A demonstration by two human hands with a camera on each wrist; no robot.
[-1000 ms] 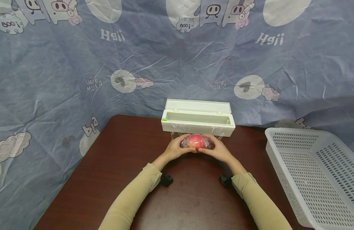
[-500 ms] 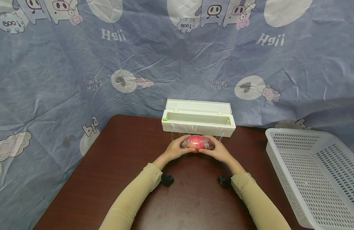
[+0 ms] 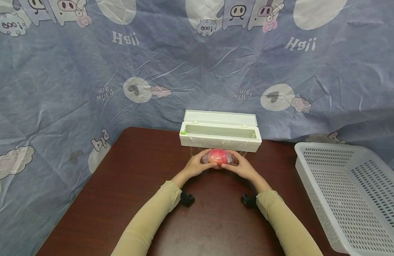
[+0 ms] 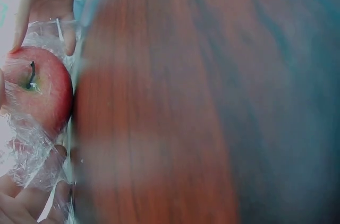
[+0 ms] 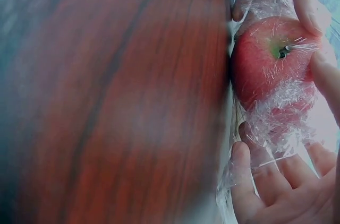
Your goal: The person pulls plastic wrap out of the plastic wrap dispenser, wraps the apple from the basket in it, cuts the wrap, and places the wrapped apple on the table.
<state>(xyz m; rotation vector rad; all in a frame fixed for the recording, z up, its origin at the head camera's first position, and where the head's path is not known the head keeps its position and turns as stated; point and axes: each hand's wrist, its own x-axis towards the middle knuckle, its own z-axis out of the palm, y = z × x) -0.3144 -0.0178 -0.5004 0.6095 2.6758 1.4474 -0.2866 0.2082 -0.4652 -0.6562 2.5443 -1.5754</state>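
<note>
A red apple [image 3: 217, 156] partly wrapped in cling film sits between the two hands, just in front of the white cling film box. Its stem shows in the left wrist view on the apple [image 4: 45, 94] and in the right wrist view. Crumpled cling film [image 5: 281, 112] bunches at the apple's sides. My left hand [image 3: 194, 165] holds the apple and film from the left, thumb at the near side. From the right, my right hand [image 3: 244, 168] grips them likewise, its fingers [image 5: 271, 184] curled behind the film. A thin sheet of film spans between apple and box.
The white cling film box [image 3: 220, 142] stands at the table's back edge, its lid [image 3: 220, 117] raised and a green piece at its left end. A light grey perforated basket [image 3: 315, 188] is at the right of the brown table [image 3: 126, 185]. Behind hangs a patterned cloth [image 3: 171, 64].
Both hands keep hold of the apple in nearly the same spot. The film between the box and the apple shows fewer raised folds, and its glints have shifted.
</note>
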